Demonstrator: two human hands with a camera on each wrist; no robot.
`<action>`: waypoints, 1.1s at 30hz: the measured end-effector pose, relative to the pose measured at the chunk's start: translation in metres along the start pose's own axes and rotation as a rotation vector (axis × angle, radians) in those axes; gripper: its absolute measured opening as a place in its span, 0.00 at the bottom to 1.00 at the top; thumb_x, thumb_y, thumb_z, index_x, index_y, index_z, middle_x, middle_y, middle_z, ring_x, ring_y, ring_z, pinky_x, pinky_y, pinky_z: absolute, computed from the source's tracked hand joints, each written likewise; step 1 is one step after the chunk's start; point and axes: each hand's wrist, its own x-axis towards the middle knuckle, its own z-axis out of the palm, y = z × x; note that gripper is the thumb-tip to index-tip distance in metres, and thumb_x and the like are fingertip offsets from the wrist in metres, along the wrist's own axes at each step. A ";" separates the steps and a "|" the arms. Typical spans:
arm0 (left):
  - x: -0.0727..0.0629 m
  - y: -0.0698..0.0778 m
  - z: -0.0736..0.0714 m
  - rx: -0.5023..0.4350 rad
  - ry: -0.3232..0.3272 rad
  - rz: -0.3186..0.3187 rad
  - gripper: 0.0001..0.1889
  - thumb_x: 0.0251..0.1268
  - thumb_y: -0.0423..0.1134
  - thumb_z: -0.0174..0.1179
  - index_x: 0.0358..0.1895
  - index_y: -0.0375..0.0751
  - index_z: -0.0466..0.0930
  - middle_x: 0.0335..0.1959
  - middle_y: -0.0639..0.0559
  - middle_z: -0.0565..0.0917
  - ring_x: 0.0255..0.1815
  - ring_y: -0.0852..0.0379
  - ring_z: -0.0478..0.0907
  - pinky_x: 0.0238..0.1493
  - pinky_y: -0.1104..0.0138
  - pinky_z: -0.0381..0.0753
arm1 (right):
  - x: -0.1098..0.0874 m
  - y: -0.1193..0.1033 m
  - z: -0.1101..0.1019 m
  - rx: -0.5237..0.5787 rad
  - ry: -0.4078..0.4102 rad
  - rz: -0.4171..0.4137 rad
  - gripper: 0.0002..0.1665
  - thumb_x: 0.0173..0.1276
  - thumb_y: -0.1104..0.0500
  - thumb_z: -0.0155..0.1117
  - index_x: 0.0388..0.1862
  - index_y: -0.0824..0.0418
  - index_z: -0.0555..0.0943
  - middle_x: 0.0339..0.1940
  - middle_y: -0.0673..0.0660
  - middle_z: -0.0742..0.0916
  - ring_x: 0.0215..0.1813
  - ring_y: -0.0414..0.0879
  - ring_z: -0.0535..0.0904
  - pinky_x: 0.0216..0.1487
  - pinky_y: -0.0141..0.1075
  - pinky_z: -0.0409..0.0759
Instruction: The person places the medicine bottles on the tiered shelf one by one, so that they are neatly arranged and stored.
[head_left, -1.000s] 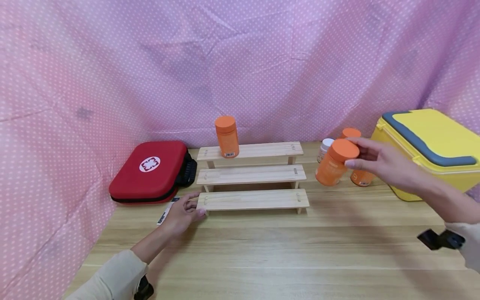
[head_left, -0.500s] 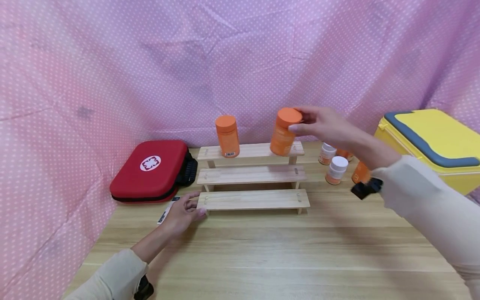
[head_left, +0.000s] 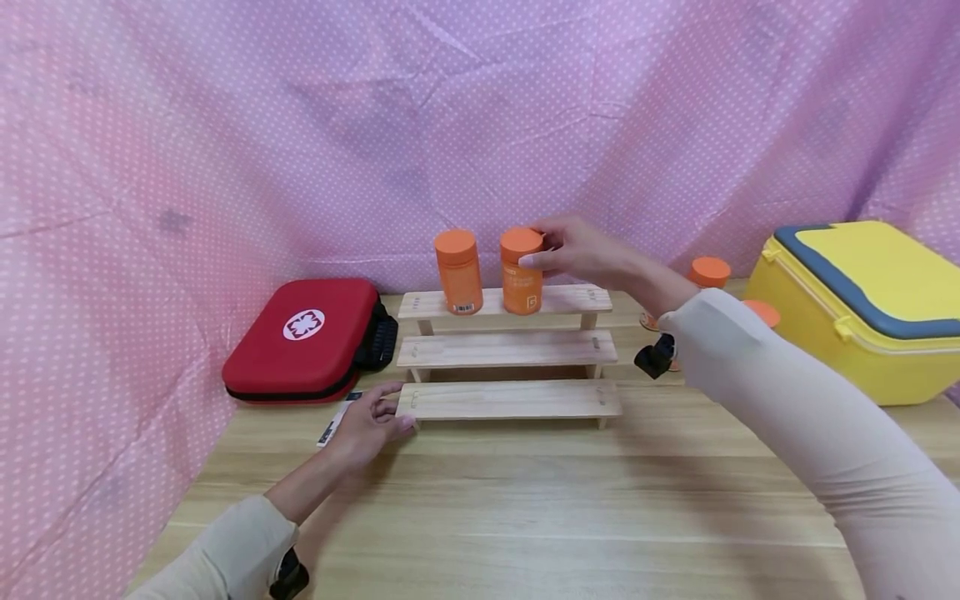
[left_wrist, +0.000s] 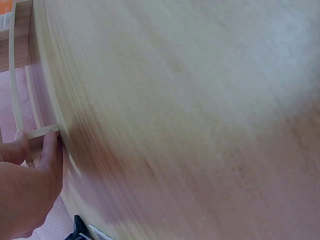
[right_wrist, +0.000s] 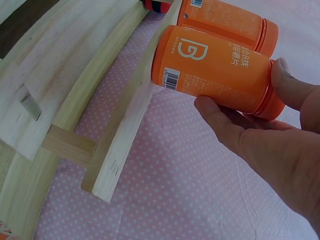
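My right hand (head_left: 581,250) holds an orange pill bottle (head_left: 522,287) by its cap, thumb on the near side. The bottle stands upright with its base at the top step of a three-step wooden rack (head_left: 510,400). Close to its left on that step is another orange bottle (head_left: 459,279), and in the right wrist view the held bottle (right_wrist: 210,67) overlaps it. At the rack's lower left end, my left hand (head_left: 366,429) pinches the front step's end; the left wrist view shows its fingers (left_wrist: 49,150) on the small wooden leg (left_wrist: 42,132).
A red first-aid case (head_left: 300,342) lies left of the rack, with a white printed strip (head_left: 337,421) beside it. Right of the rack, more orange-capped bottles (head_left: 709,271) are partly hidden by my right sleeve. A yellow box (head_left: 862,308) stands at the far right, before a pink dotted curtain (head_left: 480,125).
My right hand has carried the orange bottle left from the group by the yellow box to the top step, beside the first bottle. The left hand has stayed at the rack's end.
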 end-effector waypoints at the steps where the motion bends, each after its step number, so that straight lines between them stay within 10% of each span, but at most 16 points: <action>1: 0.000 0.000 0.000 0.005 -0.002 -0.001 0.31 0.62 0.25 0.60 0.69 0.32 0.61 0.48 0.34 0.82 0.46 0.51 0.82 0.46 0.64 0.82 | 0.000 0.000 0.000 0.004 -0.002 0.005 0.27 0.69 0.62 0.62 0.66 0.63 0.71 0.54 0.62 0.80 0.57 0.53 0.76 0.57 0.46 0.77; 18: -0.002 0.005 0.001 0.033 0.000 -0.034 0.31 0.63 0.26 0.61 0.69 0.35 0.61 0.52 0.34 0.80 0.47 0.52 0.81 0.48 0.62 0.82 | -0.010 -0.001 -0.006 -0.039 0.022 0.037 0.35 0.69 0.60 0.63 0.72 0.63 0.63 0.62 0.64 0.75 0.62 0.55 0.72 0.59 0.48 0.75; 33: -0.001 0.004 0.000 0.071 0.003 -0.033 0.31 0.63 0.28 0.62 0.69 0.35 0.61 0.50 0.35 0.82 0.47 0.52 0.82 0.48 0.65 0.81 | -0.115 0.032 -0.052 -0.256 0.179 0.132 0.40 0.70 0.47 0.61 0.74 0.59 0.60 0.67 0.62 0.73 0.67 0.57 0.68 0.62 0.46 0.72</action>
